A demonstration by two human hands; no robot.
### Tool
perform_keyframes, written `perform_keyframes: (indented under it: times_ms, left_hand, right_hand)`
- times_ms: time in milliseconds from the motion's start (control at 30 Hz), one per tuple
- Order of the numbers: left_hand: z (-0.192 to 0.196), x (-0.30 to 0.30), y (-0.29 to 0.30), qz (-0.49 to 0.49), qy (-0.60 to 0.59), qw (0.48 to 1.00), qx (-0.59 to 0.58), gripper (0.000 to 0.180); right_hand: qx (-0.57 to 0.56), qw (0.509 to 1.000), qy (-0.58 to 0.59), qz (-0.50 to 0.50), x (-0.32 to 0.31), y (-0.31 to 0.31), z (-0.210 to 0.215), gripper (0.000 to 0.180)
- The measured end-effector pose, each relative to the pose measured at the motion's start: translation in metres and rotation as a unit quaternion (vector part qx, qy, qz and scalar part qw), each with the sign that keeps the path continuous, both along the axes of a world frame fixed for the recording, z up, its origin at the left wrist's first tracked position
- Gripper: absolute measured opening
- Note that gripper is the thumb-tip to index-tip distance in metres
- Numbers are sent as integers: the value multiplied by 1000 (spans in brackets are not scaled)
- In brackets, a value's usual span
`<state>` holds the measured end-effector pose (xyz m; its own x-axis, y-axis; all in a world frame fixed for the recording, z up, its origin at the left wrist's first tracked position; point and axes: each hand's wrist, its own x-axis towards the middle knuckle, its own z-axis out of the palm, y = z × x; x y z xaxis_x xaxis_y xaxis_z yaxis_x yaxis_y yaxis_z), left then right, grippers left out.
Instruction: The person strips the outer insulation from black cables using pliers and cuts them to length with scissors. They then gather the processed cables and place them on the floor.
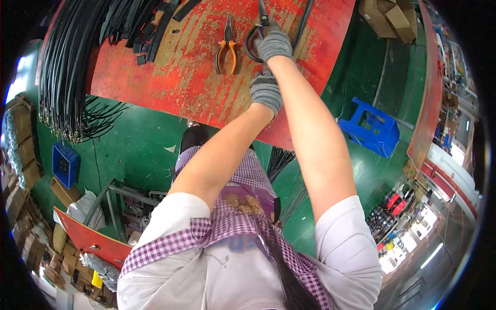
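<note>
Both my hands wear grey striped knit gloves. At the far side of the red worktop [170,85], my right hand [275,43] is closed at the black handles of a pair of scissors [251,45], whose blades point away from me. Part of the handles is hidden by the glove. Just right of this hand lies a black tube or strip [303,23]. My left hand [265,92] rests nearer, curled below my right wrist; what its fingers hold, if anything, is hidden. Left of the scissors, pliers [226,49] with orange and black handles lie on the worn surface.
Long black cables [67,67] hang in a thick bundle over the worktop's left end, beside shorter black strips [160,31]. Blue plastic crates stand on the green floor, one at right [374,129] and one at left [65,165]. A cardboard box [392,20] stands beyond the right edge.
</note>
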<state>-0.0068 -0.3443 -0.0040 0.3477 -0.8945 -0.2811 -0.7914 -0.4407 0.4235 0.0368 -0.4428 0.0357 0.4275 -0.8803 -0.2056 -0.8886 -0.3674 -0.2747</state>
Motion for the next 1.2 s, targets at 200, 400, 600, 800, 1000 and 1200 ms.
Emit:
perform_keyframes:
  times_ms: [200,400,600,800,1000,1200]
  left_hand:
    - [-27,-34,15,110,253,956,-102,34]
    - [-13,-26,-6,301,580,755,-43,33]
    - [-59,22,-23,243,766,592,-66,44]
    - [6,41,-42,179,774,606,36,43]
    - [9,37,-44,138,738,661,-9,38]
    - [15,40,-42,154,759,632,-22,41]
  right_hand:
    - [0,982,141,125,50,79,15,82]
    - [189,982,17,-28,49,80,-6,62]
    - [565,653,-493,-105,-87,49,55,33]
    - [707,368,-537,-277,-189,49,35,48]
    - [767,388,-456,-229,-189,36,22,53]
    - [715,506,-437,-202,-195,34,-11,51]
